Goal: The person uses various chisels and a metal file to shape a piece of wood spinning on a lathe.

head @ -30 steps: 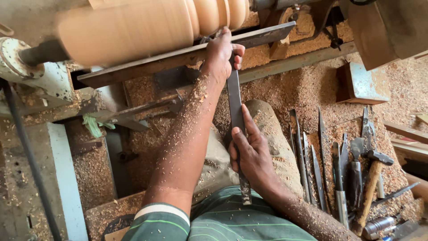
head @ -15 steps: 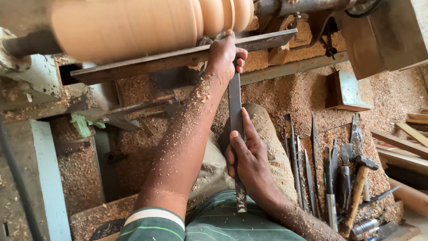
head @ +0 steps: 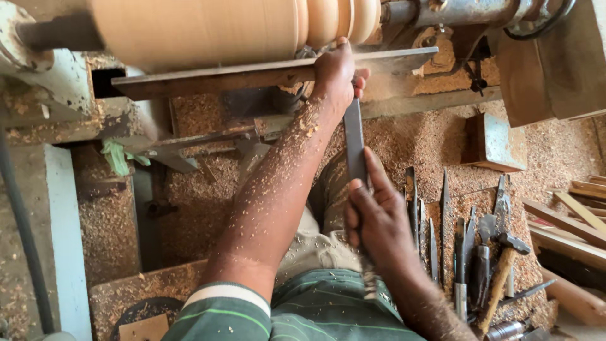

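The left hand has its fingers curled down over the front end of a long flat steel chisel, pinning the blade onto the metal tool rest just below the pale wooden workpiece mounted on the lathe. The right hand is wrapped tight round the chisel's lower end near the waist, thumb lying up along the blade, fingers closed with no gap. The left forearm reaches straight out and up from a green striped sleeve, flecked all over with wood shavings; the right wrist is bent in close to the body. The chisel runs almost upright in the view between the two hands. To the right, a row of other chisels and a wooden-handled hammer lie on the sawdust. No packages, labels or signs can be made out.
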